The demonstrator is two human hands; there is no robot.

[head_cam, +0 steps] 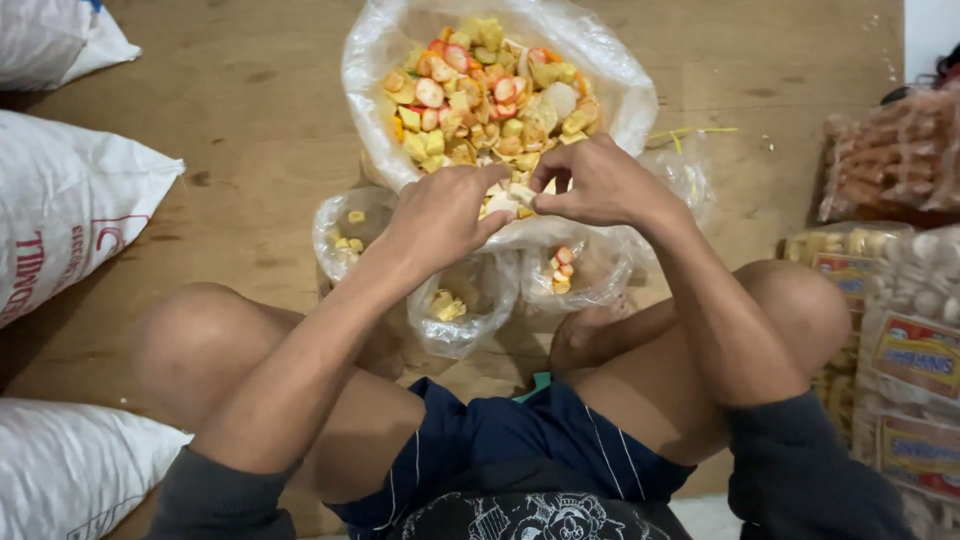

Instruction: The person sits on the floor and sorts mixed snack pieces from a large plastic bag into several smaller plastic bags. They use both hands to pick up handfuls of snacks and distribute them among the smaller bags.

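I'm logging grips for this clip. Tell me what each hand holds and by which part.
Both the left hand and right hand pinch small pale food pieces by their edges at the fingertips, over the big clear bag; the exact split is hidden.

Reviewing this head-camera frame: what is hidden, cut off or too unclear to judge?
- Whatever the left hand and right hand pinch: head view, the curled fingers cover it.
- Lower contents of the large clear plastic bag of yellow, white and pink food pieces: buried under the top layer.
- White woven sacks: cut by the left edge.
- Packets of pale round snacks: cut by the right edge.
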